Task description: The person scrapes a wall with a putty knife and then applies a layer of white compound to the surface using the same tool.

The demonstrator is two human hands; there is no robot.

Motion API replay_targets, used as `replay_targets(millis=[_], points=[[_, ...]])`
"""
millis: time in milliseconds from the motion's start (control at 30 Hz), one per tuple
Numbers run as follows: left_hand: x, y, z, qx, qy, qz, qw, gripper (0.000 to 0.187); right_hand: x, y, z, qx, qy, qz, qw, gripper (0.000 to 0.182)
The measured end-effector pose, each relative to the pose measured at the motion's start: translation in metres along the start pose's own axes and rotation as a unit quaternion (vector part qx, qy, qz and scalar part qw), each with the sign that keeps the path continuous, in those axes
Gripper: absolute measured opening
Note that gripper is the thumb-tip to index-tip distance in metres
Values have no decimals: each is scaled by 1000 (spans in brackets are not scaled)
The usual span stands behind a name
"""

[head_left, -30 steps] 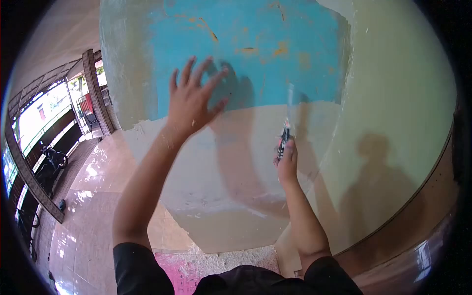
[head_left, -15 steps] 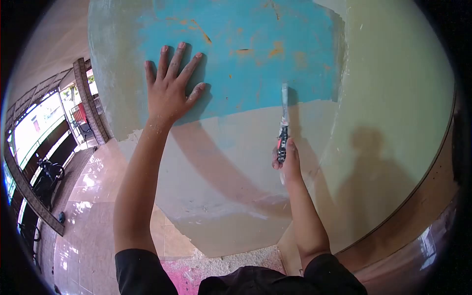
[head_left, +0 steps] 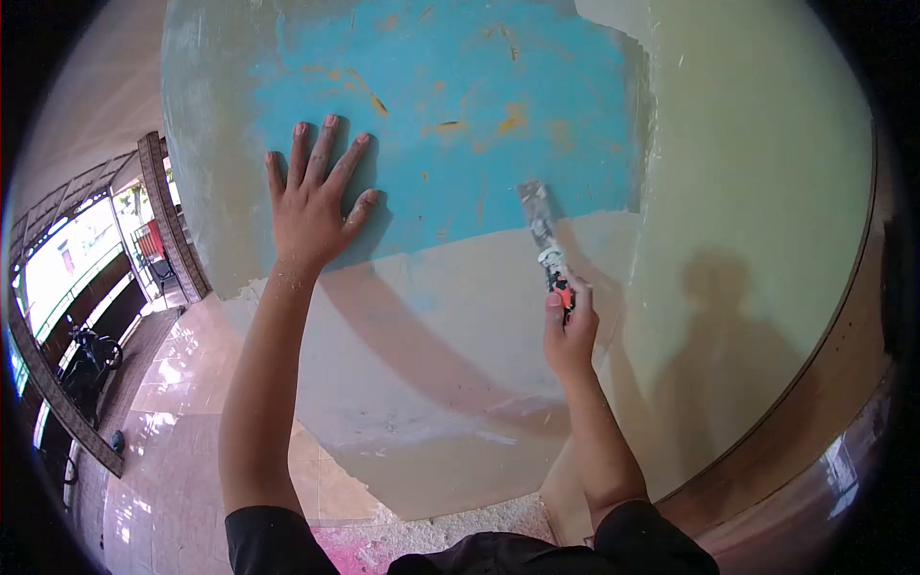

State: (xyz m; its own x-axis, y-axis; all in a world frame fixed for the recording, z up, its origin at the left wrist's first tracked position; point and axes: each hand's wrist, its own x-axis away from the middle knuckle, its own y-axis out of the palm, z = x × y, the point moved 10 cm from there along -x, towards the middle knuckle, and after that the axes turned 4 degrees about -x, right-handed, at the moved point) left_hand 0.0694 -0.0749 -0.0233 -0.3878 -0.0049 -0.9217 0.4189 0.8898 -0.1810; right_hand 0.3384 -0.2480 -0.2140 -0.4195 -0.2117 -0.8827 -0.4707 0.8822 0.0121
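My left hand lies flat on the wall with fingers spread, over the left part of a blue painted patch. In my right hand is a putty knife, its handle black and orange with white smears. Its flat metal blade points up and slightly left, with the tip over the lower part of the blue patch. Orange scrapes mark the blue paint. Below it, a pale grey-beige area spreads down the wall, with the shadow of my left arm across it.
Pale green wall stretches to the right, with my shadow on it. White crumbs and pink dust cover the floor at the wall's foot. To the left are a tiled floor, a pillar and a parked motorcycle.
The putty knife's blade has turned from edge-on to showing its flat side and now tilts left. My right hand has rotated around the handle. The view has shifted slightly; my left hand stays on the wall.
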Motion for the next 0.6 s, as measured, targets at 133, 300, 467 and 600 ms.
replay_targets(millis=[133, 300, 467, 600], points=[[2, 1, 2, 4, -3, -11, 1000, 68, -26, 2, 15, 90, 92, -69, 989, 38], [1, 2, 2, 5, -8, -1, 1000, 67, -35, -27, -5, 24, -39, -18, 999, 37], [-7, 4, 3, 12, -44, -3, 999, 71, -36, -23, 14, -95, 46, -105, 989, 38], [-43, 0, -11, -11, -34, 17, 999, 71, -55, -22, -8, -139, 20, -133, 981, 50]])
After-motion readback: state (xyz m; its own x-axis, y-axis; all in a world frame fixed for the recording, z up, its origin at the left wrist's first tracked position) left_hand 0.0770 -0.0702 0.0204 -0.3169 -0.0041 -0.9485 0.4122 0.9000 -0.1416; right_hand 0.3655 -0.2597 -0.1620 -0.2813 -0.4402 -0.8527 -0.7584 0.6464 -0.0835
